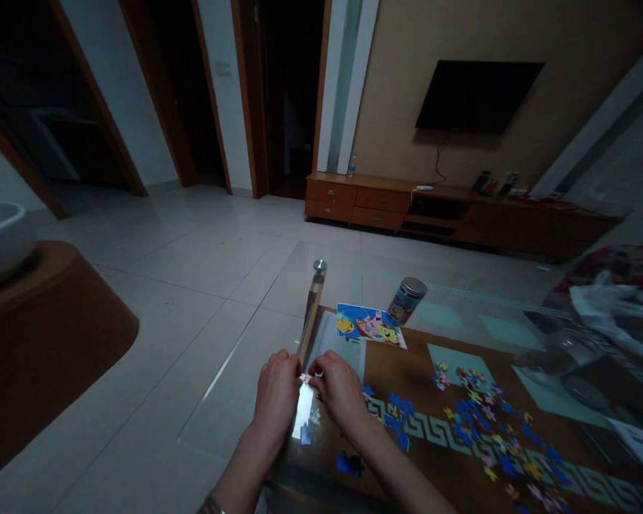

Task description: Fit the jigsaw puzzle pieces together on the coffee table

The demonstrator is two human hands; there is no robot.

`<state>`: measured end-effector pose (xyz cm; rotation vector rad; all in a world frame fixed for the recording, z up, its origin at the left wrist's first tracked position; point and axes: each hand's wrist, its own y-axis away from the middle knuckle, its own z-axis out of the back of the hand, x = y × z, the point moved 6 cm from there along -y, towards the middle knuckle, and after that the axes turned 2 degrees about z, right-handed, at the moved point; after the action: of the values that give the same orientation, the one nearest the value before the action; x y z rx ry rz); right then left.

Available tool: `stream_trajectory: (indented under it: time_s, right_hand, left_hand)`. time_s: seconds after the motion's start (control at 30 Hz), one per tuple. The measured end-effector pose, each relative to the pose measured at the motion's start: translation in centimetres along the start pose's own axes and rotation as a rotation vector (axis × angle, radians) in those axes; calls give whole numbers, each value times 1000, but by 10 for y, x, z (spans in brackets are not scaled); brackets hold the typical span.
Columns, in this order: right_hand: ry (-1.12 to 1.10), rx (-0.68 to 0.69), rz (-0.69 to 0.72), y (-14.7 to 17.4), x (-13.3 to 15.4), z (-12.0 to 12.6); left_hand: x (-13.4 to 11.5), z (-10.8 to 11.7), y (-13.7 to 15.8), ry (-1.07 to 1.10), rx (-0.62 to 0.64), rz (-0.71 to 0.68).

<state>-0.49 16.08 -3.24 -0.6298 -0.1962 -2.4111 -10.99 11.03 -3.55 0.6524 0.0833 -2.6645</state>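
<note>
At the near left corner of the glass bench (461,314), two hands are seen close together. A small pale puzzle piece (303,378) is pinched between the left hand (276,392) and the right hand (339,385). The fingers of both hands are curled shut around it, and the fingertips almost touch. The piece is held just above the bench edge.

Just below the hands, a few more pieces are seen lying on the glass, and one of them is a small blue piece (305,434). Nearer to the person, a bigger blue piece (349,465) is seen on the bench. To the right of the hands, a heap of loose puzzle pieces (482,421) is spread out, mostly blue, pink and yellow.

Behind the hands, a cartoon picture card (369,324) is laid flat on the bench. Just beside the card, on its right, a round tin with a silver lid (406,300) is stood, and it looks tilted in the view. A white sheet of paper (337,344) is laid between the card and the hands.

Far behind the bench, a dark TV (476,95) is hung on the wall above a long wooden cabinet (375,203).
</note>
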Motion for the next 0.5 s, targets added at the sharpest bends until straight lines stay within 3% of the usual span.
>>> stream_trajectory:
  time_s: [0.5]
  right_hand:
    - [-18,3,2,-2,0,-1]
  left_hand:
    - [3,-3,-2,41,-19,-8]
